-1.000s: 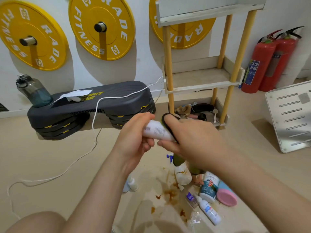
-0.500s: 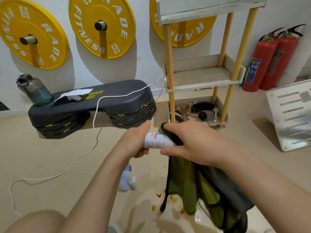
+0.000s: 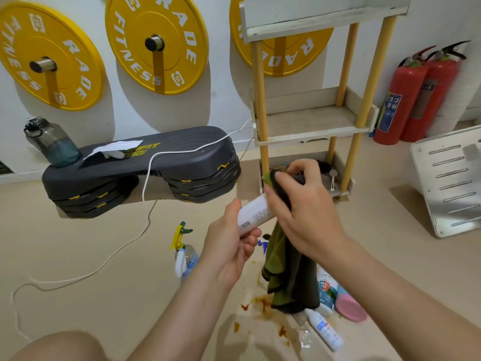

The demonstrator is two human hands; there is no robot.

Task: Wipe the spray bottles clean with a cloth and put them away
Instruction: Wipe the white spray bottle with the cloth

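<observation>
My left hand (image 3: 231,246) grips the base of a white cylindrical spray bottle (image 3: 253,214), tilted with its top toward the upper right. My right hand (image 3: 302,209) presses a green and dark grey cloth (image 3: 289,277) around the bottle's upper end, which is hidden; the rest of the cloth hangs down. On the floor stand a clear trigger sprayer with a yellow and green head (image 3: 183,248) to the left, and to the lower right a white bottle with a teal label (image 3: 326,290), a pink-capped bottle (image 3: 350,306) and a small white bottle lying down (image 3: 326,332).
A wooden shelf rack (image 3: 309,126) stands against the wall ahead, its lowest tier holding clutter. A black step platform (image 3: 140,168) with a water jug and white cable lies left. Brown stains (image 3: 263,303) spot the floor. Red fire extinguishers (image 3: 416,95) and a metal panel (image 3: 450,178) are right.
The bottle has tilted from level to top-up and right, showing its barcode. My right hand has slid with the cloth up to the top end. The view shifted slightly.
</observation>
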